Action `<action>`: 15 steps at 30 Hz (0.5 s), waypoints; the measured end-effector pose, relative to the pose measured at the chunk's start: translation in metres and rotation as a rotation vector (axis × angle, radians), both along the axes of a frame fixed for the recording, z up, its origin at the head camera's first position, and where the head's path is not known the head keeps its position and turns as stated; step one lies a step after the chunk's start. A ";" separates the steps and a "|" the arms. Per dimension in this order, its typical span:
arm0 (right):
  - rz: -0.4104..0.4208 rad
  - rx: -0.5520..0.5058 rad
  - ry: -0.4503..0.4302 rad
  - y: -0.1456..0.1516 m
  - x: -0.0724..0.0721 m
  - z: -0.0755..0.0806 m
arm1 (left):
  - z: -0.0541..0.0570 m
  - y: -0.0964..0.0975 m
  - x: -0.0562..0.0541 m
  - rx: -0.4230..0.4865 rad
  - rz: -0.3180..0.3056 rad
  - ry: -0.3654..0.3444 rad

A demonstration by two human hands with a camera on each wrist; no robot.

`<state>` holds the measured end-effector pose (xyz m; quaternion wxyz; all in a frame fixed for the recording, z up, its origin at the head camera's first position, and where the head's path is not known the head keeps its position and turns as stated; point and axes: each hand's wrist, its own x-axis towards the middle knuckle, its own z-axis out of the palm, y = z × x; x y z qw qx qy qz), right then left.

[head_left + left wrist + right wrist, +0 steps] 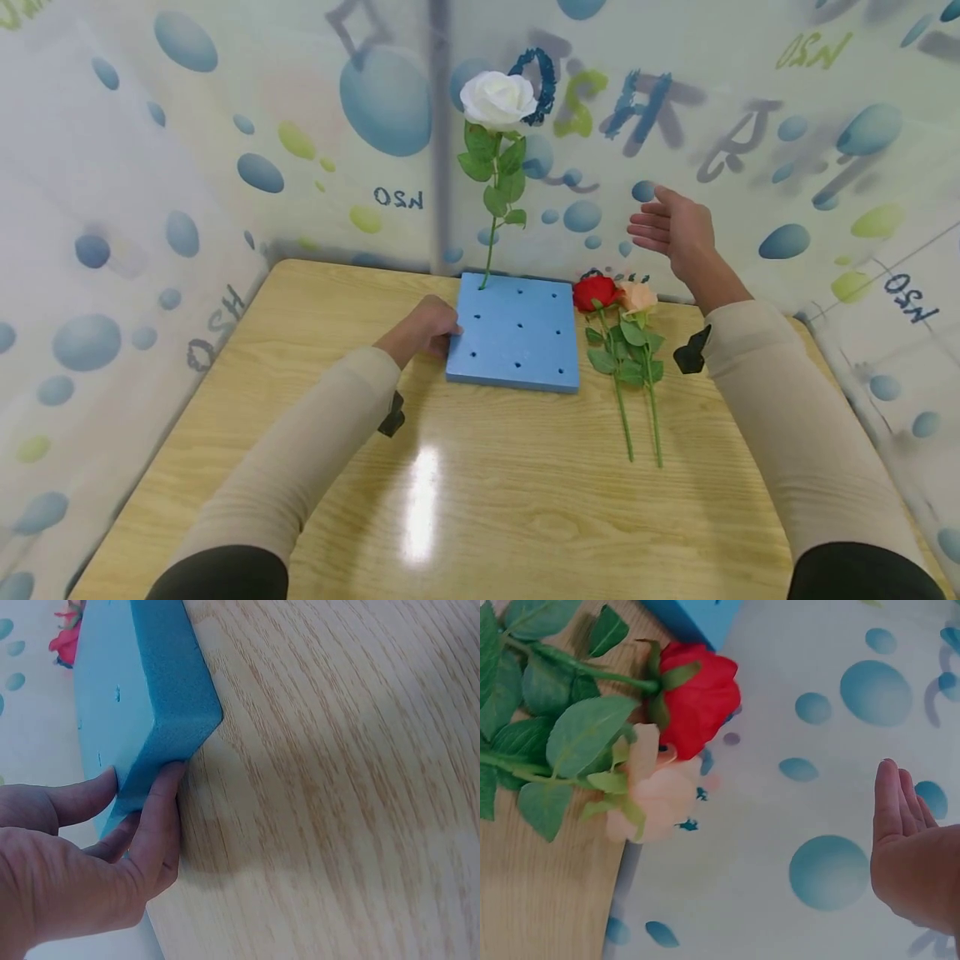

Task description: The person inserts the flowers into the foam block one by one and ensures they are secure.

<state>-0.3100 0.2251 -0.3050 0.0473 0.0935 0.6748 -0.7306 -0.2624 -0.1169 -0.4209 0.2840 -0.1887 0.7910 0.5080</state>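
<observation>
A blue foam board (498, 346) with several small holes lies on the table. My left hand (429, 325) pinches its left edge; in the left wrist view the thumb (94, 796) presses the top face and the fingers (159, 817) are at its side. An artificial white rose (497, 102) stands upright, its stem in the back-left hole. To the right, a red rose (596, 293) and a peach rose (639, 297) lie side by side with their stems toward me. My right hand (678, 229) is raised behind them, fingers straight, holding nothing.
The light wood table (555, 508) ends at a patterned wall (300, 208) close behind the board. More wall stands along the left and right sides. Dark straps (692, 350) show at both wrists.
</observation>
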 end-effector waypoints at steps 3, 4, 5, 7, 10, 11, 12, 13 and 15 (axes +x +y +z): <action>-0.002 0.013 -0.017 0.007 0.001 -0.003 | 0.000 0.000 0.000 -0.013 0.006 -0.005; -0.001 0.020 -0.022 0.009 0.002 -0.004 | 0.000 0.000 -0.001 -0.013 0.008 -0.006; -0.002 0.028 -0.030 0.011 0.003 -0.005 | 0.000 0.000 -0.001 -0.015 0.009 -0.007; -0.006 0.043 -0.040 0.015 0.005 -0.009 | -0.001 0.000 -0.002 -0.015 0.007 -0.010; 0.002 0.064 -0.051 0.022 0.008 -0.014 | -0.003 0.000 -0.004 -0.024 0.003 -0.007; 0.005 0.068 -0.057 0.024 0.009 -0.017 | -0.003 0.000 -0.004 -0.024 0.005 -0.009; 0.010 0.074 -0.061 0.027 0.010 -0.019 | -0.004 0.000 -0.005 -0.028 0.004 -0.008; 0.017 0.085 -0.066 0.029 0.010 -0.021 | -0.005 0.000 -0.005 -0.030 0.004 -0.008; 0.030 0.099 -0.080 0.032 0.012 -0.025 | -0.005 0.000 -0.005 -0.034 0.004 -0.007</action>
